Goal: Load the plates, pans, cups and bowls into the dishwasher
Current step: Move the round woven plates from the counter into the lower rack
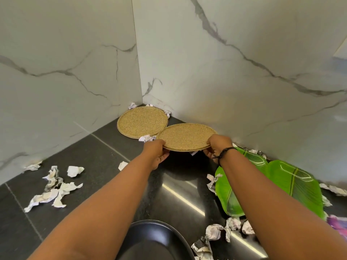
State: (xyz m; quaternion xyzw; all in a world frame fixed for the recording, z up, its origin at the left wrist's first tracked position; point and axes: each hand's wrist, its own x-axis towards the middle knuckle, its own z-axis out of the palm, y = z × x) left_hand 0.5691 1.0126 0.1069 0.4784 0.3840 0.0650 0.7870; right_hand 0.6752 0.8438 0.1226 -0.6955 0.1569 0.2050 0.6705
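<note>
- Speckled tan and grainy, the nearer round plate [185, 136] is held by both hands at opposite edges, near the back of the dark counter [105, 158] by the marble wall [234, 81].
- The left hand [156, 153] pinches the plate's left rim, thumb on top and fingers curled beneath; the right hand [217, 146] clasps the right rim the same way, a dark cord around its wrist.
- The plate sits straight ahead, squarely between the hands, and neither arm looks nearer. Being round it has no long axis; its near edge appears raised off the counter, though whether the far edge touches I cannot tell.
- A second tan plate [141, 121] of the same rough texture and thin raised rim lies flat in the corner, behind and left of the held one; their rims look overlapped or touching from this view.
- Two glossy green leaf-shaped plates [293, 182] lie to the right, under the right forearm.
- A matte black pan or dish [150, 239] shows at the bottom edge, close to the body.
- Crumpled paper scraps [54, 186] are strewn over the counter.
- No dishwasher is in view; judging by this, the lift must come back toward the body, clearing the black dish.
</note>
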